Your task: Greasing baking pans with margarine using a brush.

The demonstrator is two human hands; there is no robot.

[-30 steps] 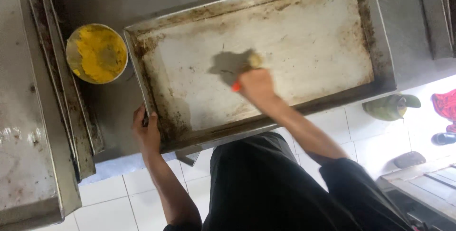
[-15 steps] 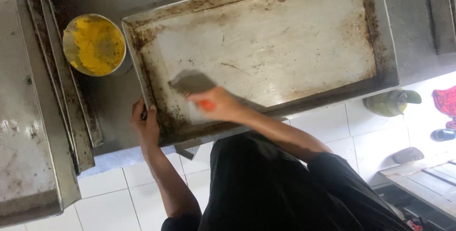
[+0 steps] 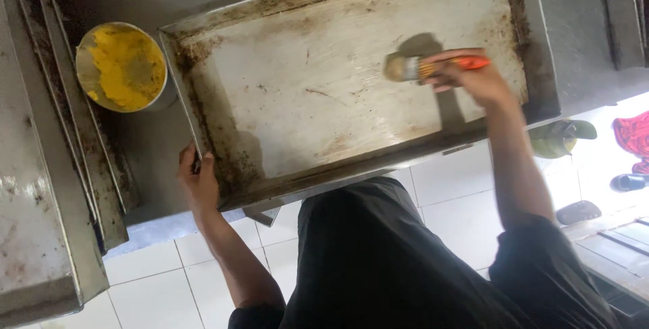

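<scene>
A large, stained metal baking tray (image 3: 304, 45) lies on a grey counter. My right hand (image 3: 470, 77) grips a brush (image 3: 422, 66) with an orange handle, its bristles pressed on the tray's right part. My left hand (image 3: 197, 181) clasps the tray's near left corner. A round tin (image 3: 122, 66) of yellow grease stands on the counter left of the tray.
More metal trays (image 3: 40, 167) are stacked at the far left. White floor tiles (image 3: 162, 282) show below the counter edge. A green bottle (image 3: 558, 138), a red cloth (image 3: 632, 133) and sandals (image 3: 581, 210) lie on the floor at the right.
My right hand has swept the brush from the tray's near left part across to its right side. My left hand has kept its grip on the corner.
</scene>
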